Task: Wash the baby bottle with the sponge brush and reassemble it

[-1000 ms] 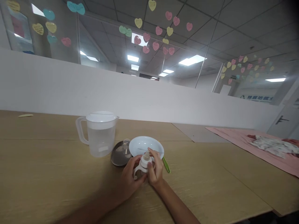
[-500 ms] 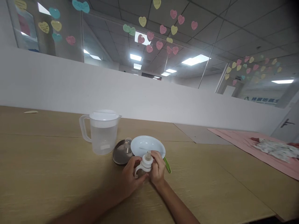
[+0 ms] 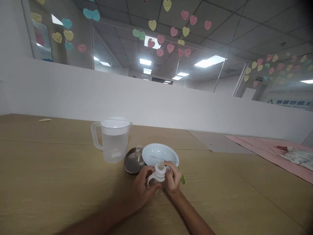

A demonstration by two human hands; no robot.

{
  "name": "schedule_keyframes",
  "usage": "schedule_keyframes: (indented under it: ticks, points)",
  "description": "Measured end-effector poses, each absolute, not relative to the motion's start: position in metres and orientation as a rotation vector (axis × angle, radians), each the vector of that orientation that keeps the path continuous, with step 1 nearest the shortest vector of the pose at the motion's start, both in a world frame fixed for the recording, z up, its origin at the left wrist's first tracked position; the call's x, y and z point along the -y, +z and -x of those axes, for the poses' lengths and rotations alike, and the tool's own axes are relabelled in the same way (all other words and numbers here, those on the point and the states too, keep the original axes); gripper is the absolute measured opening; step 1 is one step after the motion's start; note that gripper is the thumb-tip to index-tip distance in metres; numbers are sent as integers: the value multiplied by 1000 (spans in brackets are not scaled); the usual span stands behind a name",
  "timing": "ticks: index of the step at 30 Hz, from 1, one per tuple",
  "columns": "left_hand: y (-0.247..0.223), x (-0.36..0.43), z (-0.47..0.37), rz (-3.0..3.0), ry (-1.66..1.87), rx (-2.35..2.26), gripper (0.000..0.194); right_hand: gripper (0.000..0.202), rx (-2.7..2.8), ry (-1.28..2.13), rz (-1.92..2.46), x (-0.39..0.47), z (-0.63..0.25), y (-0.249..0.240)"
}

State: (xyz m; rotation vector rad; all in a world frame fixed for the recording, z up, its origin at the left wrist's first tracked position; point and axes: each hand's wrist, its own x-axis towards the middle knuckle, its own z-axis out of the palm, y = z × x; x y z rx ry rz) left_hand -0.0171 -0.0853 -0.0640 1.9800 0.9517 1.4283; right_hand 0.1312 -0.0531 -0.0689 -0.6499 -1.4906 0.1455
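Observation:
Between my two hands is a baby bottle point(image 3: 160, 175) with a white collar, a clear nipple on top and white side handles. My left hand point(image 3: 144, 184) wraps its handle side, thumb along the front. The fingers of my right hand point(image 3: 173, 179) close on the collar near the nipple from the other side. Just behind the bottle sits a white bowl point(image 3: 158, 149) with a thin stick across it. To its left a clear dome-shaped cap point(image 3: 139, 154) rests in a dark round metal dish point(image 3: 130, 163). A green handle point(image 3: 183, 179) pokes out by the right hand.
A clear plastic jug point(image 3: 114, 143) with a white lid stands left of the dish. A pink cloth point(image 3: 264, 151) with a patterned garment point(image 3: 298, 156) lies at the right. A low white wall point(image 3: 156, 104) borders the wooden table point(image 3: 232, 192) at the back.
The whole view has shifted, so everything appears farther right. My right fingers have moved slightly around the collar and nipple; both hands still hold the bottle.

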Motion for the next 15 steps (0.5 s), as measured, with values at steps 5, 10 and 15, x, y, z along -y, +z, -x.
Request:
schedule_keyframes:
  ticks: [5, 10, 15]
  points:
    - [-69, 82, 15, -1937, 1421, -928, 45, 25, 1406, 101, 657, 51, -131, -72]
    - [-86, 74, 14, -1895, 1517, -935, 69, 18, 1491, -234, 673, 61, -130, -68]
    - [-85, 73, 15, -1901, 1503, -876, 43, 21, 1660, -519, 558, 72, -124, -56]
